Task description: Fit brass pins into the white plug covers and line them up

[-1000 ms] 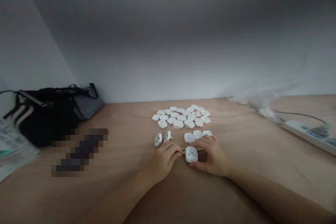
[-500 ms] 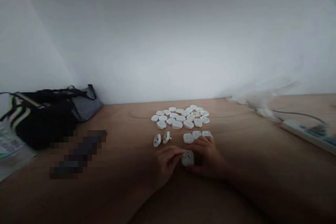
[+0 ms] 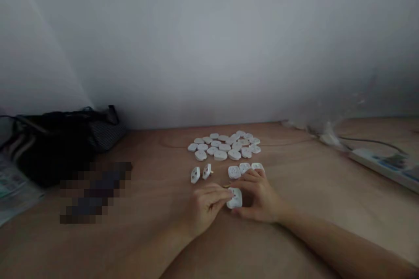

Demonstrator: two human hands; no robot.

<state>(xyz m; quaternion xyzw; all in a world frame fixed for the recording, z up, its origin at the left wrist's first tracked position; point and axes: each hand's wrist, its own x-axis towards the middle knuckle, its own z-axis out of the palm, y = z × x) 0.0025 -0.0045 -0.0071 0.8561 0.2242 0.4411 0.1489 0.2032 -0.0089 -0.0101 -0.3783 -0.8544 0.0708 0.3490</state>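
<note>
A white plug adapter (image 3: pixel 235 200) with socket holes is held low over the wooden table, tilted toward me. My right hand (image 3: pixel 261 196) grips it, thumb at the lower edge and fingers curled behind the upper edge. My left hand (image 3: pixel 207 205) has its fingers pressed together, the tips on the left part of the adapter's face. A small brass-coloured piece shows by those fingertips; whether it belongs to this adapter I cannot tell. Just beyond my right fingers lie three adapters (image 3: pixel 234 172) in a row. Two more adapters (image 3: pixel 195 175) stand on edge beyond my left hand.
Farther back, several white adapters (image 3: pixel 220 155) form a loose cluster near the wall. A black bag (image 3: pixel 59 144) and a blurred-out dark object (image 3: pixel 98 192) are on the left. At right are a power strip (image 3: pixel 376 161) with a cable and a clear plastic bag (image 3: pixel 330 128).
The left fingertips have shifted slightly right onto the adapter's face, and the brass-coloured piece now shows. The adapter sits a touch lower. The picture has become brighter on the hands and table.
</note>
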